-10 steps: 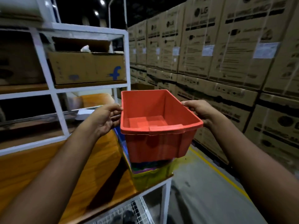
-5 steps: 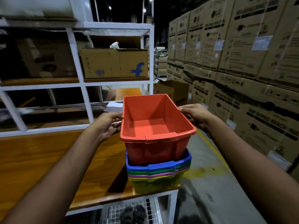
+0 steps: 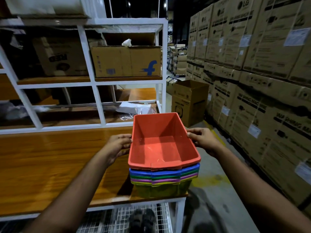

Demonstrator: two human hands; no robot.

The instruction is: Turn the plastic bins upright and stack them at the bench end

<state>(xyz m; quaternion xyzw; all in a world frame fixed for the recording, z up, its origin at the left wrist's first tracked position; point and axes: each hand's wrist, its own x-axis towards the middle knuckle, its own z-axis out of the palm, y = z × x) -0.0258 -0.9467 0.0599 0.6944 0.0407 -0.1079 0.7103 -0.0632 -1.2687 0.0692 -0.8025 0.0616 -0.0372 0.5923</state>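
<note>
Your wooden bench (image 3: 50, 157) fills the left of the frame; the bin stack (image 3: 164, 178) sits at its lower-centre corner. The red bin (image 3: 163, 143) is nested on top, gripped by your left hand (image 3: 117, 145) and right hand (image 3: 202, 140). Pushing unevenly could tip the stack off the edge.

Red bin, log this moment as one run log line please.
red bin upright, nested atop stack | left hand, right hand grip rim | bench end
</note>
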